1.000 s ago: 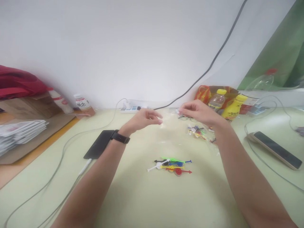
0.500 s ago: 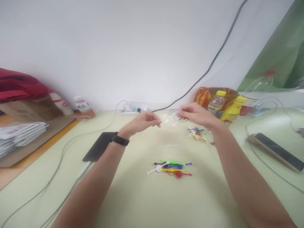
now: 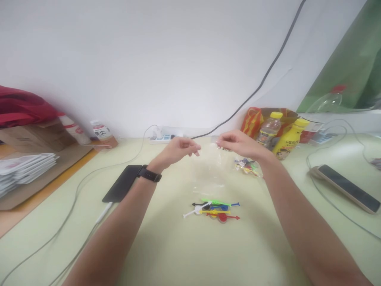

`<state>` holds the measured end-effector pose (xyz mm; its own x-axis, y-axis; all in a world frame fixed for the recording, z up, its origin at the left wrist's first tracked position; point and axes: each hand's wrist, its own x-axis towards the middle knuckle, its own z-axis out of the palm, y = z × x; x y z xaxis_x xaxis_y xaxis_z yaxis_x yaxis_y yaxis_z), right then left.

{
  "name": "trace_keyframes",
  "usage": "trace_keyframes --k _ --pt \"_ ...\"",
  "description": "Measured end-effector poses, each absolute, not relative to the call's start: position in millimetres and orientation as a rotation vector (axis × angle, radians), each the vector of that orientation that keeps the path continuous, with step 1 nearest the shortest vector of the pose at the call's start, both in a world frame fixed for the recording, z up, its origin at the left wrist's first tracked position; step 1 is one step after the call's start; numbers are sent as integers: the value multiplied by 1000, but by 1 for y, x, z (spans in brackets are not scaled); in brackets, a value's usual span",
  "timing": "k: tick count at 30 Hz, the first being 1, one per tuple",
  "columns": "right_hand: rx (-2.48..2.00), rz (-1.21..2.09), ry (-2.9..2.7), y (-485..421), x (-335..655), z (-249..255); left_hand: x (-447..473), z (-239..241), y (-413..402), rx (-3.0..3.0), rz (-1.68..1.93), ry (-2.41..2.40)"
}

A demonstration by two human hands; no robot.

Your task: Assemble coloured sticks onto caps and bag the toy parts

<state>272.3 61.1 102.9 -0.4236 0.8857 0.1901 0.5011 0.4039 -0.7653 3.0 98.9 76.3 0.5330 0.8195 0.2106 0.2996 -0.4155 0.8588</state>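
A clear plastic bag [image 3: 208, 169] hangs between my two hands above the table. At its upper left edge, my left hand [image 3: 183, 150] pinches it between thumb and fingers. My right hand [image 3: 236, 142] is closed on the opposite upper edge. Just below the bag, a small pile of plastic spinner arrows [image 3: 214, 209] lies on the table, in white, black, green, blue, yellow and red. Beyond my right wrist sits a heap of small colourful pieces [image 3: 246, 166] that look wrapped in clear plastic, partly hidden by my arm.
A black phone [image 3: 122, 184] with a charging cable lies by my left wrist, another phone [image 3: 348, 188] at right. Drink bottles [image 3: 287, 139] stand before an orange bag at back right. At left are a bottle [image 3: 103, 135], a cardboard box [image 3: 35, 137] and stacked white packets [image 3: 26, 171].
My right hand has moved slightly left, closer to my left hand. The clear bag now hangs more plainly spread between both hands. The arrow pile has not moved.
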Motion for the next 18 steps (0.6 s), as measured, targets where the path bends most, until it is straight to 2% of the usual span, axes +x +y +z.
trace_keyframes --k 6,14,18 --pt "-1152 866 -1997 60 273 103 2 78 98 1923 882 898" --pt "-1169 1354 -2087 66 268 84 -1 70 112 1743 1237 962" --pt "-1179 1303 -2079 69 275 82 -13 65 122 1667 1247 1021"
